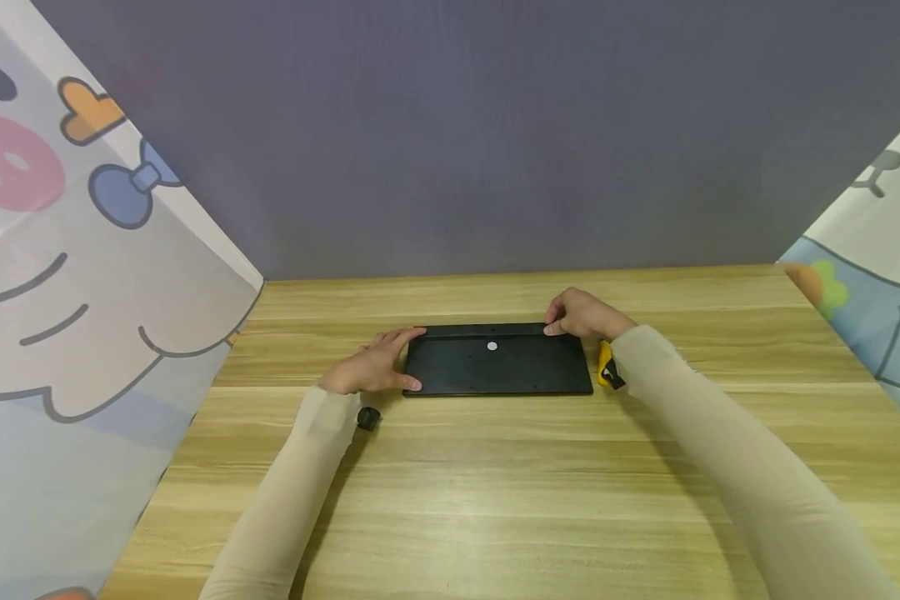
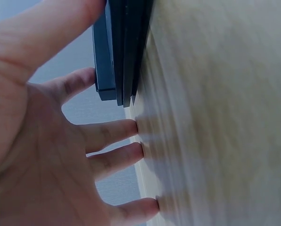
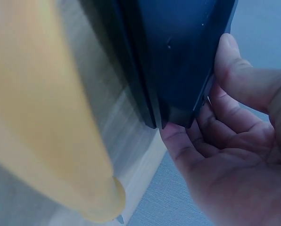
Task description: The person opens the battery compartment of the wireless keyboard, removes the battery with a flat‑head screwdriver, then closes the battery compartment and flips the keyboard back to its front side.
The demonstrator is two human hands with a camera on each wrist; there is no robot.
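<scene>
A black keyboard (image 1: 495,367) lies with its underside up on the wooden table, its raised strip along the far edge and a small white round sticker near that strip. My left hand (image 1: 371,364) spans its left end, thumb at the near corner and index finger at the far corner. In the left wrist view the other fingers (image 2: 114,162) stretch straight down to the tabletop. At the far right corner my right hand (image 1: 583,314) grips the raised strip; the right wrist view has the thumb (image 3: 227,59) against its edge and curled fingers beneath the corner.
A yellow object (image 1: 604,360) is beside the keyboard's right end, large and blurred in the right wrist view. The table (image 1: 480,500) meets a grey panel (image 1: 480,150) at the back. Cartoon-printed walls (image 1: 120,317) flank both sides.
</scene>
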